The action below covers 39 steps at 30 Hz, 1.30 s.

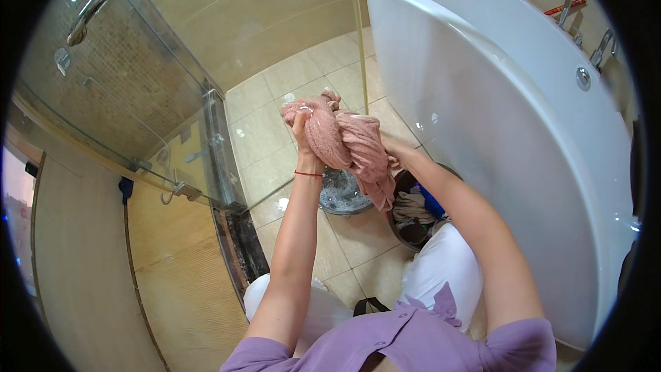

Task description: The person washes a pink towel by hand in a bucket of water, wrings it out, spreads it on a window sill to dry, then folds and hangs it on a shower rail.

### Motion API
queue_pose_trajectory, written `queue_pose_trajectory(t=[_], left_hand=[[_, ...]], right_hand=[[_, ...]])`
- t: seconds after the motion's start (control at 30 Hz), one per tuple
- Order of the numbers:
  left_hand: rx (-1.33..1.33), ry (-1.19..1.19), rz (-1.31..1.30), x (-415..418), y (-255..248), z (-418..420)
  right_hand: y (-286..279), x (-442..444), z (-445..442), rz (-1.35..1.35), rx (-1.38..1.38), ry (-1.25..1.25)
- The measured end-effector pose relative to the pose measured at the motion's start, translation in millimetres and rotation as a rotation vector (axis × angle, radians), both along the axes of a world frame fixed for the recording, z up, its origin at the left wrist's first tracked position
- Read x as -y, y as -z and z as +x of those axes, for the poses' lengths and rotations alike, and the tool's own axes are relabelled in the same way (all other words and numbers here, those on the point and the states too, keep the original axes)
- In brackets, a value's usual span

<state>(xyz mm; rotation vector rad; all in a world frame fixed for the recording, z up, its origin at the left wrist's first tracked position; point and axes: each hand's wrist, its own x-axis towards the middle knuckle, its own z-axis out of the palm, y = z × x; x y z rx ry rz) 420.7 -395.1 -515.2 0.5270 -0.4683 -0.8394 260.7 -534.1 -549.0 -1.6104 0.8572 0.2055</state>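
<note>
A pink fleecy cloth (343, 139), wet and twisted into thick folds, is held up in front of me by both hands. My left hand (302, 132) is closed round its left part, with a red string on the wrist. My right hand (393, 151) grips its right side and is partly hidden by the folds. Below the cloth stands a round basin (345, 207) of sudsy water. To its right, beside my knee, a dark tub (395, 225) holds several garments (410, 207), among them a blue one.
A white bathtub (480, 129) with metal taps (601, 49) rises on the right. On the left are a glass shower panel (155, 77) with a metal handle (98, 5), and a dark stone sill (250, 243). Beige tiles (263, 139) cover the floor.
</note>
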Motion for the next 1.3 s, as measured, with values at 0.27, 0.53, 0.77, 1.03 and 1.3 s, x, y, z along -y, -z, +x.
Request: queue_pose_trajectory(t=[0.27, 0.53, 0.77, 1.03, 1.3], left_hand=[[-0.033, 0.123, -0.212, 6.2, -39.3, 7.7], [-0.009, 0.016, -0.244, -3.6, -48.0, -14.2], [0.095, -0.045, 0.244, -16.1, 9.4, 2.6], [-0.108, 0.110, 0.236, -32.4, 75.0, 38.6], [-0.284, 0.289, 0.255, -31.1, 74.0, 36.0]], right_hand=[[29.0, -21.1, -26.6, 0.836, -0.129, -0.024], [-41.6, -36.4, -5.7, 1.022, 0.680, 0.301], [-45.1, -13.0, 6.7, 0.745, 0.705, 0.327], [-38.8, -45.2, 22.8, 0.493, 0.829, 0.190], [-29.6, -33.2, 17.5, 0.832, 0.755, 0.065]])
